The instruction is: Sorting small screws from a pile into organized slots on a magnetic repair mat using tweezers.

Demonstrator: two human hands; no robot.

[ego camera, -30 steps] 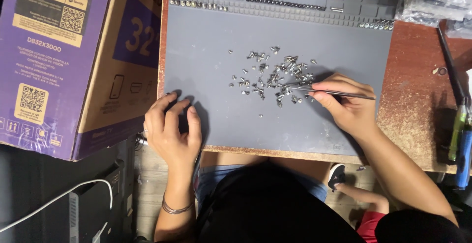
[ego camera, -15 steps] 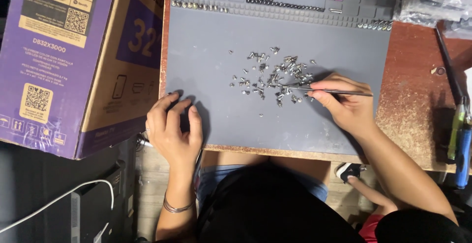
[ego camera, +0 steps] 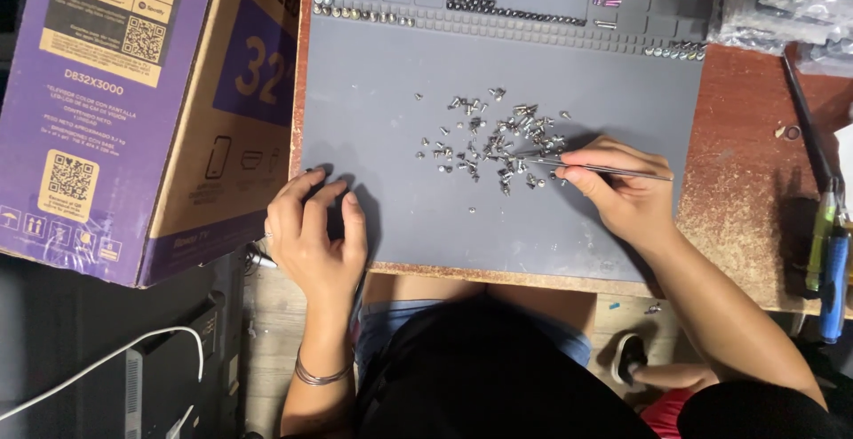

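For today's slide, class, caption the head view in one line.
Right hand points slim metal tweezers into scattered small silver screws on grey rubber mat; left hand rests flat.

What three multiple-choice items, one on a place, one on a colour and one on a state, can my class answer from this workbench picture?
1. Where do the loose screws lie?
A. on the grey mat
B. on the cardboard box
C. on the floor

2. What colour is the printed side of the cardboard box?
A. green
B. purple
C. white

3. What is the right hand doing?
A. resting flat and empty
B. lifting the box
C. holding tweezers

Answers: 1 A, the screws are scattered mid-mat; 2 B, the box panel is purple; 3 C, the fingers pinch the thin metal tool, its tip at the screws, while the left hand rests on the mat's edge.
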